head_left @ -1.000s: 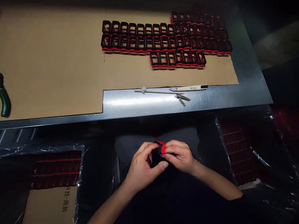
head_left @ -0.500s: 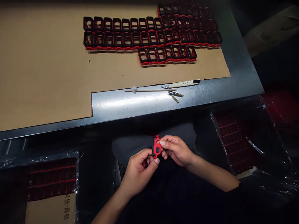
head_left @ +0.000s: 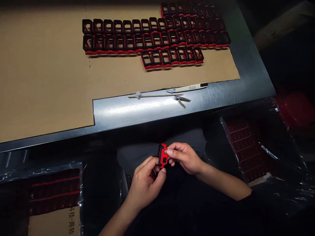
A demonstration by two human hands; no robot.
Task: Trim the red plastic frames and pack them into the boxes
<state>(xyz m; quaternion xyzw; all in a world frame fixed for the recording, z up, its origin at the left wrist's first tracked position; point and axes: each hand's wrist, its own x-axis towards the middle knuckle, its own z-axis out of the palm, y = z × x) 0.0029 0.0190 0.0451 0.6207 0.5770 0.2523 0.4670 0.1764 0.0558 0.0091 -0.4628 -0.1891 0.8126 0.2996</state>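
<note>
Above my lap, between both hands, is a small red and black plastic frame (head_left: 163,159) with a squarish cutout in its red face. My left hand (head_left: 147,177) is closed on its lower left side, thumb at the bottom corner. My right hand (head_left: 184,157) pinches the upper right edge, its thumb lying against the red face. Part of the frame is hidden behind my fingers. Rows of similar red and black frames (head_left: 118,44) stand on a cardboard sheet (head_left: 46,72) on the table.
Along the metal table's (head_left: 137,111) front lie a craft knife (head_left: 188,88) marked A55, a thin stick (head_left: 157,95) with white fluff, and small metal clippers (head_left: 181,99). Plastic-lined boxes of frames flank me: a left box (head_left: 55,188) and a right box (head_left: 242,147).
The frame has turned slightly between my hands, so more of its black side shows. Both hands keep their hold. The table view has shifted slightly left.
</note>
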